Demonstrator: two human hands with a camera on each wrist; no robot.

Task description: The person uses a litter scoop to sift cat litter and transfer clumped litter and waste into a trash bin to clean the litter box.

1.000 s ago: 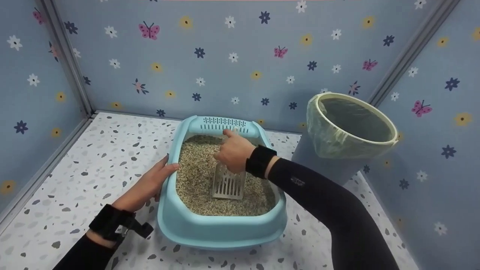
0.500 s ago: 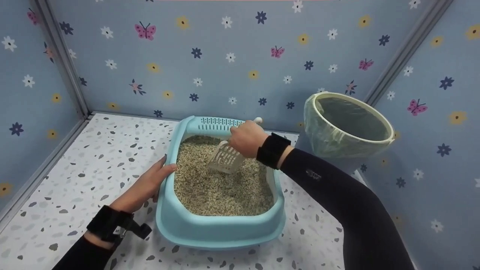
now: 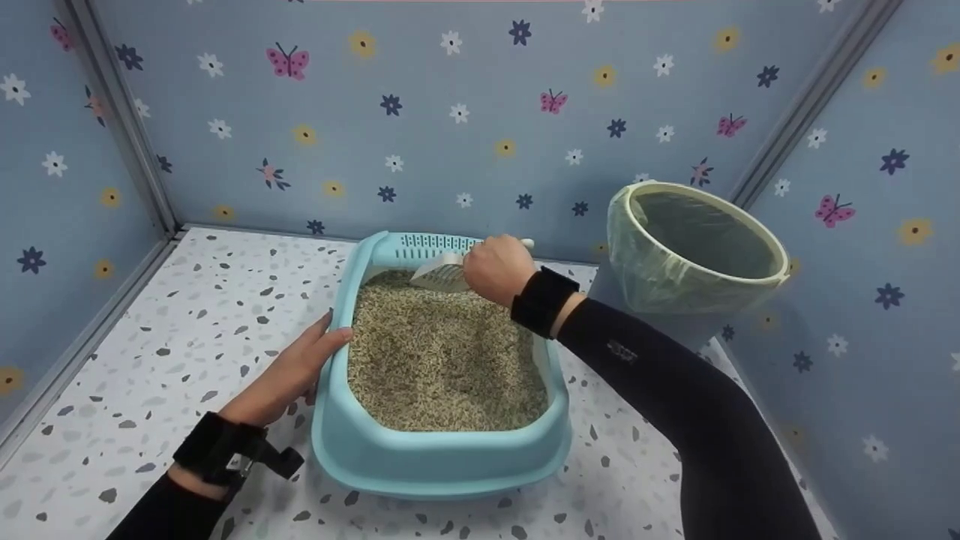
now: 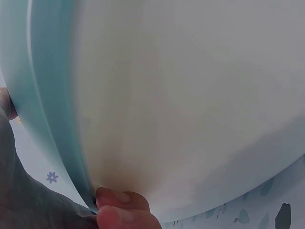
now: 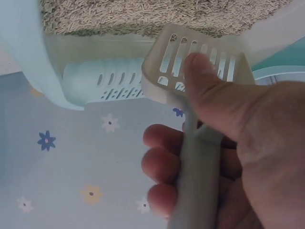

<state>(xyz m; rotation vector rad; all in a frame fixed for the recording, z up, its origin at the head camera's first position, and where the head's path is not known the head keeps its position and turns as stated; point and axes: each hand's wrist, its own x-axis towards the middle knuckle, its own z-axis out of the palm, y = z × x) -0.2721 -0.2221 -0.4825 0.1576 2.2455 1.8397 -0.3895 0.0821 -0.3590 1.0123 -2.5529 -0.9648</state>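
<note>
A light-blue litter box [image 3: 442, 461] with a raised rim holds grainy litter [image 3: 450, 360]. My right hand [image 3: 499, 266] grips the handle of a slotted litter scoop [image 3: 441, 274] over the box's back end. In the right wrist view the fingers curl round the scoop's handle [image 5: 198, 176], and the thumb lies against its slotted head. No litter shows on the part of the head in sight. At the box's left side, my left hand [image 3: 289, 367] holds the rim, thumb on top. The left wrist view shows fingertips [image 4: 121, 198] curled beneath the rim, against the pale lower wall.
A bin [image 3: 705, 292] lined with a thin plastic bag stands at the back right. The floor [image 3: 210, 315] is white with grey speckles. Blue flowered panels [image 3: 435, 75] enclose the back and both sides.
The scoop has come up out of the litter and moved back towards the box's rear, its head turning leftward. My left hand stays on the rim. Smoothed litter shows where the scoop was.
</note>
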